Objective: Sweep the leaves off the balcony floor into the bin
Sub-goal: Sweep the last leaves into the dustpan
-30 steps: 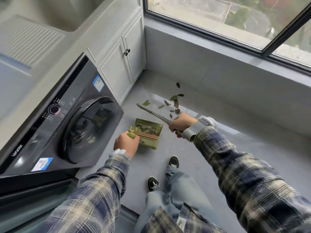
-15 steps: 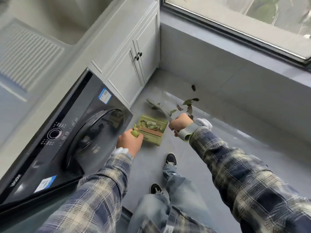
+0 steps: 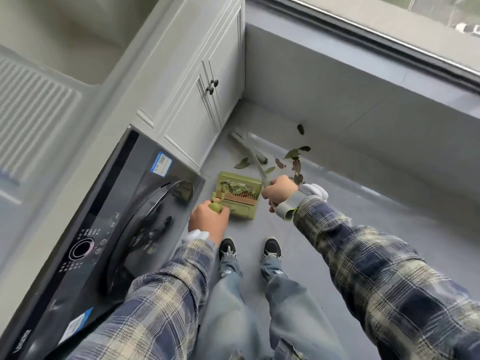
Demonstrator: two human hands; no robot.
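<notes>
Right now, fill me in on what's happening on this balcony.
A person is sweeping up leaves. Their left hand grips the handle of a green dustpan, down at the floor beside the washing machine and already holding a pile of leaves. Their right hand grips the broom, whose head reaches out toward the white cabinet. Several loose leaves lie on the floor past the dustpan, one further off near the wall. No bin is in view.

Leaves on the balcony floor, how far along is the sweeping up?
Partly done: some leaves already lie in the green dustpan, which the left hand holds by its handle. The right hand grips the broom. Several loose leaves lie beside it, and no bin is in view.
</notes>
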